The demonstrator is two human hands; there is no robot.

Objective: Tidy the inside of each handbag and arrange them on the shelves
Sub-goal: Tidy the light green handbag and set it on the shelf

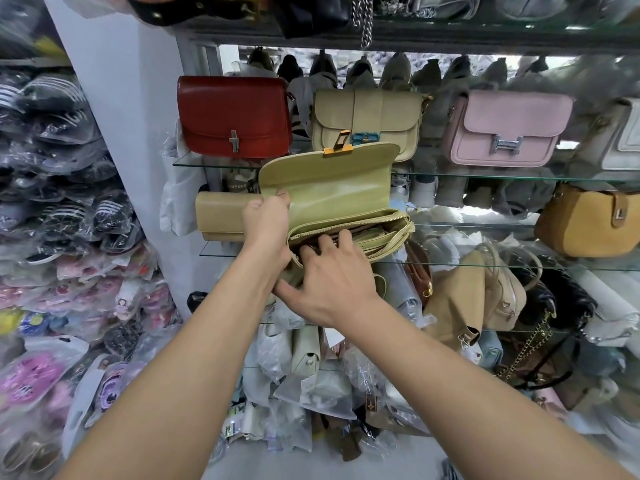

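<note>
Olive-green leather flap handbag (329, 188) is held open before a glass shelf (485, 176); left hand (266, 216) pinches its raised flap, right hand (332, 271) has its fingers spread inside.

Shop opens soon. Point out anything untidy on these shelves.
The tan backpack, lower right, slumps over at a tilt instead of standing upright. The black bag beside it lets its gold chain dangle loose.

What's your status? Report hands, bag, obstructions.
Left hand pinching flap of green handbag, flap up. Right hand fingers inside the unzipped compartment. Tan clutch close behind, left side.
</note>
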